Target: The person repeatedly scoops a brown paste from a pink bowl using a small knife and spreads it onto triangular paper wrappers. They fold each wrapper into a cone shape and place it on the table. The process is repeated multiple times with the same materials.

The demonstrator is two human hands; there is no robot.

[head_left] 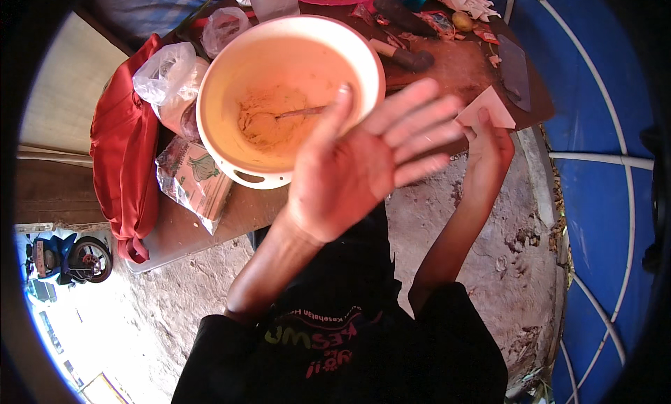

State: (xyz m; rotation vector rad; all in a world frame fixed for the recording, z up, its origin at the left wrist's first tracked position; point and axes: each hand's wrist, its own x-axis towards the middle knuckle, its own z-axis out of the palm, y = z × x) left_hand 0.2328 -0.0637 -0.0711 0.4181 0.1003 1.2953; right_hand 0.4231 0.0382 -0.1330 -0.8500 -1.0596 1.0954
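L hand (353, 168) splayed nr bowl (279, 60), R hand (487, 147) w/ pale card (498, 110)

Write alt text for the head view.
A person's left hand is open and empty, palm toward the camera, partly covering a pale bowl of mixture, while the right hand holds a pale card. The bowl sits on a brown table, with plastic bags and red fabric to its left.
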